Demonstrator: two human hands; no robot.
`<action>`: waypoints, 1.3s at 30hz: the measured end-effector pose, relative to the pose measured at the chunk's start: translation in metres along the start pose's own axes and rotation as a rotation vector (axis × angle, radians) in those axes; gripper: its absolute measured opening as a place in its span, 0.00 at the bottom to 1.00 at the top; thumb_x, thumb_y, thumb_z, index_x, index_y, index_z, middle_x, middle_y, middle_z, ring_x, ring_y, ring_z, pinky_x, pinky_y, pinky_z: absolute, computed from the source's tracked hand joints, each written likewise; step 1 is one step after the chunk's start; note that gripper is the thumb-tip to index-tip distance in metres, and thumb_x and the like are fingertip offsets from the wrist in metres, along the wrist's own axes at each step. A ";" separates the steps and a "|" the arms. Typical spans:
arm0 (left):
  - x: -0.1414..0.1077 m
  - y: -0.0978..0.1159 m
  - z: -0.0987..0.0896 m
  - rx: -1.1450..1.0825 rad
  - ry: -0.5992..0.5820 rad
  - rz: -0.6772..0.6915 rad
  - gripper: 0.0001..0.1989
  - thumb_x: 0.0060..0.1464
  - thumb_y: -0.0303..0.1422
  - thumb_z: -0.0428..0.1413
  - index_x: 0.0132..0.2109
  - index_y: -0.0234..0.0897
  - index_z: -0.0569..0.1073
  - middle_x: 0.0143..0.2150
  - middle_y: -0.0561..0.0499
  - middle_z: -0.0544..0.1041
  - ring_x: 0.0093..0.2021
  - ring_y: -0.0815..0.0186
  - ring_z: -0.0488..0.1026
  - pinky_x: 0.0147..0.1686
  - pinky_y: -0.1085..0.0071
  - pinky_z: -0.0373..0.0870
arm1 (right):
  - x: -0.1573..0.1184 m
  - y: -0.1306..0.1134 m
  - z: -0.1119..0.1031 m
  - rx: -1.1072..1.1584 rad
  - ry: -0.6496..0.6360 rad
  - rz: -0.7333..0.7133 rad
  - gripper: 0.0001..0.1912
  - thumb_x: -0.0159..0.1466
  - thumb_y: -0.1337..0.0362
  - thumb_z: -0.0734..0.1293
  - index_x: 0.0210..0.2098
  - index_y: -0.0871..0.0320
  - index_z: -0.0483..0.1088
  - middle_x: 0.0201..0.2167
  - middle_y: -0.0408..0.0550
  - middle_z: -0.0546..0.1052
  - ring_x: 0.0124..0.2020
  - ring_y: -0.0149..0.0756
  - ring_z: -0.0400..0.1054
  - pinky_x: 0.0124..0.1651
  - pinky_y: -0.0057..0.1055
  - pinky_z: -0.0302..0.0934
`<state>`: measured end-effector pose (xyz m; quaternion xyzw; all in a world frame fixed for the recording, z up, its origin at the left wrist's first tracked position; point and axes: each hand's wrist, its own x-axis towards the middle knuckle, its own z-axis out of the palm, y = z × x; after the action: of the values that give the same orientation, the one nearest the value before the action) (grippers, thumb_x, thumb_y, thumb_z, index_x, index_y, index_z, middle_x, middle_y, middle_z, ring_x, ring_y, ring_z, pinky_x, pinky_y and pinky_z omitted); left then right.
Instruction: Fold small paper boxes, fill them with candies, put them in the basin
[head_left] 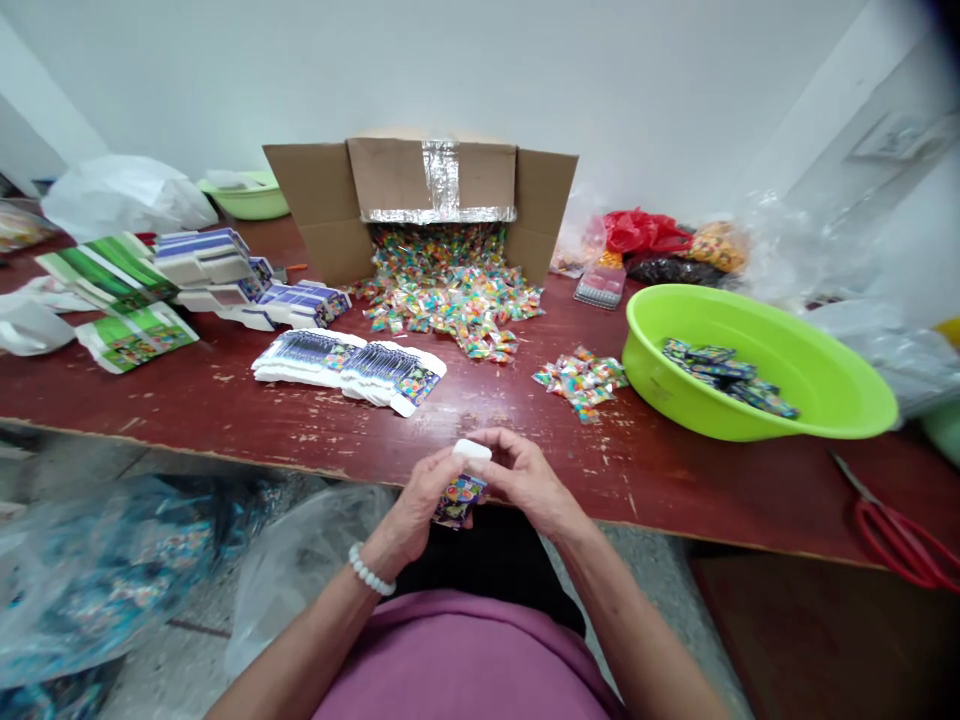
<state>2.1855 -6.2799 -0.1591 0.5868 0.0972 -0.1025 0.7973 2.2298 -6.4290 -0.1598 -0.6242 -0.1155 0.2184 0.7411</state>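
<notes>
A small printed carton (459,498) with a white end flap is between my hands, just off the table's front edge. My left hand (421,498) wraps its side, fingers closed on it. At the white flap, my right hand (529,478) pinches with thumb and fingers. Fanned rows of flat cartons (352,365) lie on the table beyond my hands. A small heap of wrapped candies (581,380) sits to the right of them. More candies (457,300) spill from an open cardboard box (315,200) at the back.
A green basin (817,390) holding several filled cartons (731,375) stands at the right. Red-handled scissors (892,530) lie near the right front edge. Bundled cartons (217,270) are stacked at the left. Plastic bags (307,550) hang or lie below the front edge.
</notes>
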 end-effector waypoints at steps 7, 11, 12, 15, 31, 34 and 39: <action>0.001 0.010 -0.003 -0.280 -0.198 -0.274 0.27 0.55 0.56 0.51 0.41 0.34 0.73 0.27 0.48 0.76 0.18 0.62 0.73 0.16 0.67 0.70 | -0.004 0.001 0.007 -0.317 0.106 -0.306 0.12 0.64 0.53 0.67 0.38 0.53 0.79 0.35 0.47 0.79 0.27 0.33 0.71 0.28 0.28 0.65; 0.003 0.009 0.000 -0.287 -0.115 -0.313 0.24 0.60 0.51 0.48 0.43 0.33 0.72 0.25 0.49 0.75 0.16 0.62 0.72 0.14 0.69 0.68 | -0.006 0.000 0.003 -0.395 0.022 -0.352 0.10 0.66 0.57 0.65 0.36 0.53 0.78 0.42 0.48 0.79 0.39 0.37 0.74 0.35 0.29 0.69; 0.003 0.007 0.001 -0.260 -0.072 -0.296 0.23 0.60 0.50 0.49 0.43 0.33 0.72 0.25 0.49 0.75 0.16 0.63 0.71 0.13 0.70 0.67 | -0.005 0.002 0.004 -0.344 0.039 -0.300 0.09 0.64 0.58 0.67 0.36 0.54 0.77 0.42 0.48 0.79 0.38 0.36 0.74 0.33 0.28 0.69; 0.002 0.000 0.006 -0.164 0.040 -0.225 0.25 0.60 0.51 0.49 0.43 0.32 0.73 0.25 0.48 0.75 0.17 0.67 0.70 0.15 0.72 0.68 | 0.000 0.006 0.005 -0.166 0.068 -0.097 0.10 0.58 0.58 0.70 0.36 0.57 0.75 0.36 0.47 0.80 0.29 0.33 0.73 0.25 0.26 0.67; 0.010 -0.007 0.003 -0.467 0.163 -0.215 0.10 0.57 0.36 0.56 0.37 0.32 0.75 0.29 0.49 0.78 0.28 0.65 0.76 0.34 0.70 0.75 | -0.019 0.023 0.013 -0.892 -0.052 -0.545 0.49 0.47 0.58 0.79 0.64 0.56 0.57 0.62 0.57 0.64 0.59 0.51 0.59 0.60 0.48 0.57; 0.011 -0.007 0.002 -0.233 0.110 -0.168 0.21 0.62 0.46 0.48 0.44 0.32 0.75 0.36 0.45 0.80 0.35 0.62 0.77 0.39 0.67 0.73 | -0.015 0.024 0.013 -1.063 0.022 -0.607 0.43 0.48 0.65 0.75 0.61 0.58 0.58 0.56 0.57 0.69 0.54 0.51 0.63 0.56 0.46 0.60; 0.034 0.008 -0.034 0.893 0.419 0.307 0.25 0.60 0.47 0.51 0.59 0.38 0.69 0.49 0.42 0.76 0.47 0.55 0.74 0.46 0.63 0.69 | -0.014 -0.030 -0.057 -1.204 0.399 -0.784 0.35 0.51 0.59 0.73 0.56 0.58 0.62 0.50 0.57 0.72 0.50 0.51 0.66 0.53 0.48 0.62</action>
<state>2.2194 -6.2466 -0.1713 0.8853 0.1145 0.1041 0.4385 2.2483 -6.4891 -0.1399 -0.8630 -0.2927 -0.2804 0.3017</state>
